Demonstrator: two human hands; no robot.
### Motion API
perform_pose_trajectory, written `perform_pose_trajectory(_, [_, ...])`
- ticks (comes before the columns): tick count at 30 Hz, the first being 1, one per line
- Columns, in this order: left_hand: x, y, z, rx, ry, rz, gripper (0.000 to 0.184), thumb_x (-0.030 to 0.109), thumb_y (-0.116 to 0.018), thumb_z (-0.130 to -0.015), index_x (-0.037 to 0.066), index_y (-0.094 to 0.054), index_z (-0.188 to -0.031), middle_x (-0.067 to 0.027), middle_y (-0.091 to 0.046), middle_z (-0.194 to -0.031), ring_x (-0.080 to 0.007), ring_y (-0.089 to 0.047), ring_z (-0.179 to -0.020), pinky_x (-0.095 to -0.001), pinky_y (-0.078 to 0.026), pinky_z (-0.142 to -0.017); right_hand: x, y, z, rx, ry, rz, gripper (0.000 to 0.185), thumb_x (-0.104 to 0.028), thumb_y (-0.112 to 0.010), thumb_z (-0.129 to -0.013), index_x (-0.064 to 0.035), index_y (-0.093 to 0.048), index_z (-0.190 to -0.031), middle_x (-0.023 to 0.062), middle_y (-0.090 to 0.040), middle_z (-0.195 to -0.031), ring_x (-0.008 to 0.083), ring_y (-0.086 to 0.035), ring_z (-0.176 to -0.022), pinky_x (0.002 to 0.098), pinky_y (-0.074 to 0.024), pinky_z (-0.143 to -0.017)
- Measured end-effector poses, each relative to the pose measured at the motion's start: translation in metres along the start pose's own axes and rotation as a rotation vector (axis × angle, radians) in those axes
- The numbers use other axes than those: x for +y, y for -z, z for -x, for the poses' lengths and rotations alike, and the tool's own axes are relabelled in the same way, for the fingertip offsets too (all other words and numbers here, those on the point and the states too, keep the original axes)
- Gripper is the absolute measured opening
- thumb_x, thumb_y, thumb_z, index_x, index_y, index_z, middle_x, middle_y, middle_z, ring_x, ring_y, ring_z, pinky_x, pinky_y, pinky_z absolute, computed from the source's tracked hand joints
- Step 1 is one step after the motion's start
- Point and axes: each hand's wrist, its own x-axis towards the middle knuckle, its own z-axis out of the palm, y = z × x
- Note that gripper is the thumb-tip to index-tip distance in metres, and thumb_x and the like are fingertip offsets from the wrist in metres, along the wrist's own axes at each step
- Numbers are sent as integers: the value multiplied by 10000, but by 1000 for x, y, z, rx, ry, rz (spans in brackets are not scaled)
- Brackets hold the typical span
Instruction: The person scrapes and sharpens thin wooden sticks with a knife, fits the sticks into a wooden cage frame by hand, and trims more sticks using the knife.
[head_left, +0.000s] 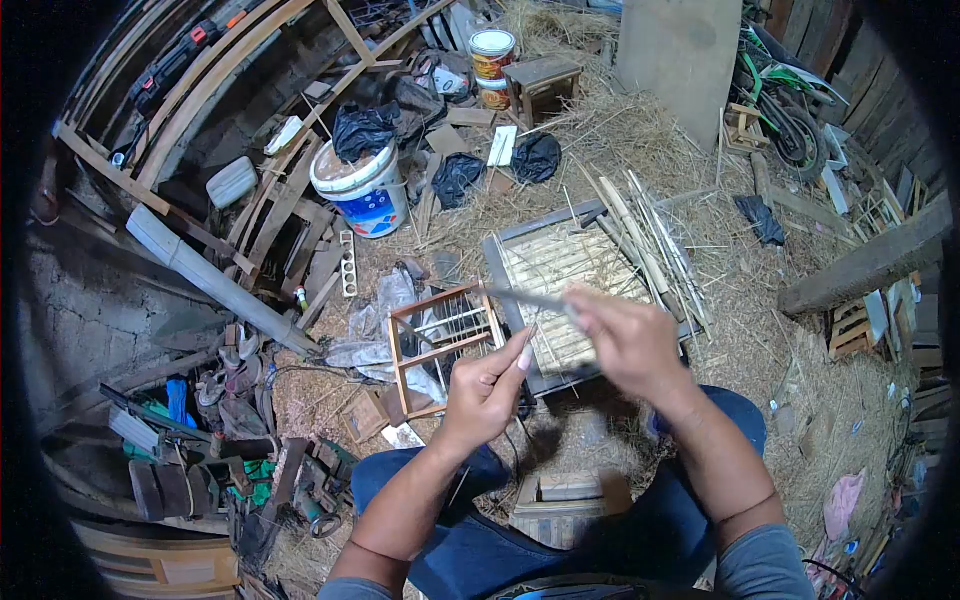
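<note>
My left hand [488,398] is closed in a pinch on a thin, short stick [530,338] that points upward. To its right, my right hand [635,345] is wrapped round a long, thin grey knife-like blade [528,299], which reaches left above the stick; motion blurs both hand and blade, and the handle is hidden. Just left of my hands stands a small wooden cage frame [399,372] with several thin upright rods on one side. Beyond my hands lies a dark-edged board [497,262] covered in pale strips, with long split sticks [640,235] along its right side.
A white paint bucket [345,190] topped with a black bag stands at the back left. Farther off are a wooden stool [541,75] and stacked tins [492,65]. Straw and shavings cover the floor. A motorbike [795,125] and wooden beam [870,255] are at right.
</note>
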Motion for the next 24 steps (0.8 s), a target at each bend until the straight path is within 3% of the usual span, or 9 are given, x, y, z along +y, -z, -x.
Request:
perform_pose_trajectory(2, [1, -1, -1, 20, -16, 17, 342, 84, -618, -1044, -18, -666, -1367, 17, -494, -570, -48, -472, -489, -277, -383, -477, -1, -3, -3, 103, 28, -92, 219, -265, -671, -973, -222, -798, -1146, 50, -744, -755, 199, -664, -540, 359, -499, -477])
perform_pose_trajectory(4, [1, 1, -1, -25, 17, 43, 344, 98, -613, -1056, -12, -662, -1378, 20, -535, -600, -45, -483, -491, -274, -387, -468, -19, 2, 7, -115, 51, -81, 193, -259, -649, -996, -194, -794, -1104, 69, -757, -786, 219, -679, -558, 367, -510, -488])
perform_pose_trajectory(10, [9, 0, -1, -47, 147, 188, 357, 137, -612, -1076, 13, -650, -1409, 63, -527, -632, -21, -473, -505, -244, -378, -462, -4, 1, -4, 44, -58, -62, 225, -291, -673, -984, -214, -793, -1158, 70, -766, -804, 242, -709, -610, 388, -528, -526])
perform_pose_trajectory(14, [1, -1, -2, -51, 158, 198, 359, 128, -614, -1074, 8, -646, -1411, 67, -520, -631, -17, -460, -503, -242, -366, -460, -19, 3, 4, -159, -36, -101, 257, -321, -663, -994, -179, -786, -1170, 106, -770, -849, 273, -745, -701, 382, -551, -573])
perform_pose_trajectory(16, [4, 0, -3, -72, 200, 230, 352, 139, -617, -1076, 14, -656, -1402, 78, -530, -643, -11, -456, -508, -235, -361, -464, -7, 7, -9, -105, -230, -173, 275, -322, -664, -995, -186, -779, -1204, 124, -773, -902, 264, -753, -746, 372, -549, -606])
perform_pose_trajectory(17, [5, 0, -3, -92, 199, 226, 351, 151, -615, -1079, 17, -659, -1402, 83, -534, -652, -7, -457, -514, -230, -361, -470, 10, -5, -4, -100, -197, -298, 331, -292, -637, -1035, -172, -725, -1331, 78, -753, -803, 186, -679, -627, 317, -498, -579])
perform_pose_trajectory(18, [5, 0, -4, -110, 199, 222, 351, 162, -613, -1083, 21, -661, -1401, 88, -539, -661, -4, -458, -520, -225, -362, -475, 11, -6, -3, -99, -195, -296, 331, -292, -637, -1035, -172, -725, -1331, 78, -753, -803, 186, -679, -627, 317, -498, -579])
perform_pose_trajectory(21, [9, 1, -6, -136, 215, 214, 352, 184, -611, -1087, 27, -666, -1398, 86, -554, -671, -2, -473, -533, -220, -369, -486, 4, -5, -3, -365, -484, -1073, 446, -253, -572, -1105, -73, -561, -1514, -74, -488, -741, 34, -410, -620, 208, -366, -567])
perform_pose_trajectory(24, [5, 0, -6, -128, 247, 248, 347, 184, -604, -1090, 23, -669, -1392, 73, -574, -676, -7, -484, -528, -217, -370, -482, 14, 0, -8, -354, -601, -1198, 444, -246, -569, -1106, -52, -563, -1506, -69, -511, -751, 34, -433, -626, 202, -368, -577])
